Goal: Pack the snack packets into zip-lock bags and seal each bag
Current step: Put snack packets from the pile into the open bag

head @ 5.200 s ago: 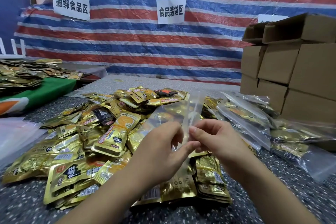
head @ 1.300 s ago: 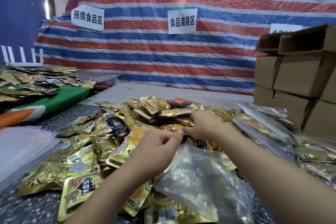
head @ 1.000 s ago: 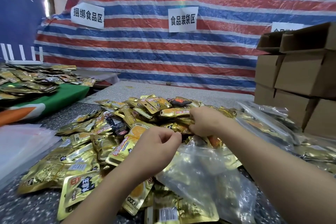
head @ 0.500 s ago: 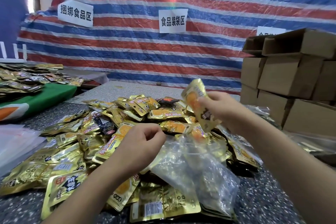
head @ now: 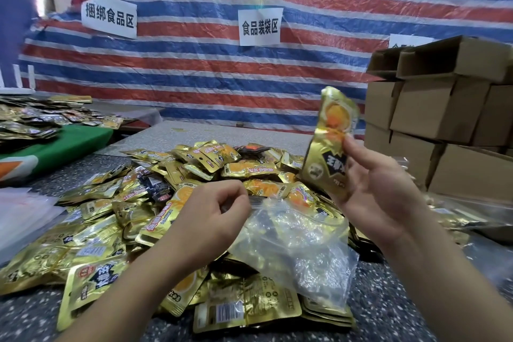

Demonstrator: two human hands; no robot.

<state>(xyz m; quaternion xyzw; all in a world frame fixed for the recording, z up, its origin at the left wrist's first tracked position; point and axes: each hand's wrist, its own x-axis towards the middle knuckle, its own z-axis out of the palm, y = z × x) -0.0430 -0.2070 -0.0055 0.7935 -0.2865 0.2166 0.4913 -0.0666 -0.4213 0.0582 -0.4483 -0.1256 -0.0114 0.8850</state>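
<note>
A heap of gold snack packets [head: 116, 211] covers the speckled table [head: 388, 308] in front of me. My left hand [head: 211, 219] pinches the rim of a clear zip-lock bag [head: 294, 244], which lies crumpled and open-mouthed over the heap. My right hand [head: 372, 191] holds one gold snack packet [head: 330, 147] upright in the air, above and to the right of the bag's mouth. I cannot tell whether anything is inside the bag.
Stacked cardboard boxes [head: 444, 114] stand at the right. Filled zip-lock bags [head: 455, 219] lie in front of them. A pile of empty clear bags [head: 19, 214] sits at the left edge. A second table with a green cloth [head: 63, 144] holds more packets.
My right hand reached into the heap, took one gold packet and lifted it up to the right. My left hand has kept its pinch on the bag's rim.
</note>
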